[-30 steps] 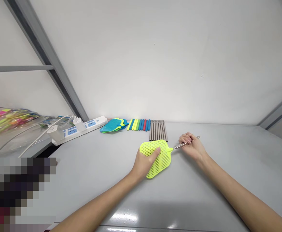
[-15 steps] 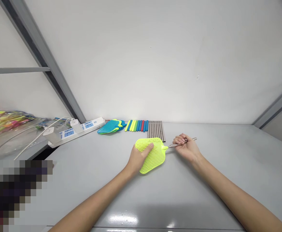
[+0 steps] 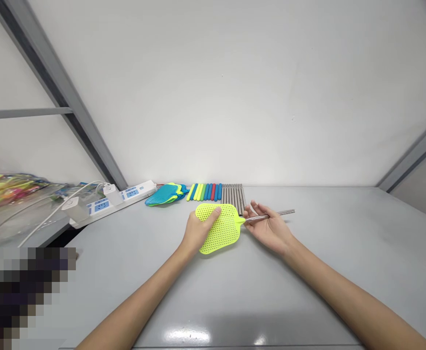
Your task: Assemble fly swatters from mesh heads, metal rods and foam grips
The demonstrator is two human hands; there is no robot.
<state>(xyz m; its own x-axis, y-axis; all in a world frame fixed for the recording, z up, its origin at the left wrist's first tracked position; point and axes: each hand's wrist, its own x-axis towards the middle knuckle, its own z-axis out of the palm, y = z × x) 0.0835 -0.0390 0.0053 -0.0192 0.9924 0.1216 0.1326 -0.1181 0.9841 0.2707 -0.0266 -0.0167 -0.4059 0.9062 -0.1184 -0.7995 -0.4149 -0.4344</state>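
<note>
My left hand (image 3: 196, 230) grips a yellow-green perforated fly swatter head (image 3: 223, 231), its thumb flat on the near face. A thin metal rod (image 3: 286, 212) runs from the neck of this head to the right. My right hand (image 3: 271, 232) has the rod between thumb and fingers in a loose hold, palm turned up, and the rod's far end sticks out past the thumb. Both hands are raised a little over the grey table (image 3: 198, 291).
Along the wall lie a stack of blue and yellow-green swatter heads (image 3: 165, 194), a row of coloured handle grips (image 3: 207, 192) and several metal rods (image 3: 232, 195). Further left are a white power strip (image 3: 107, 209) with plugs and cables, and clear bags (image 3: 12, 194) of colourful items.
My right hand has slid along the rod towards the swatter head and its fingers have loosened. More rod shows beyond the thumb. The view has shifted slightly.
</note>
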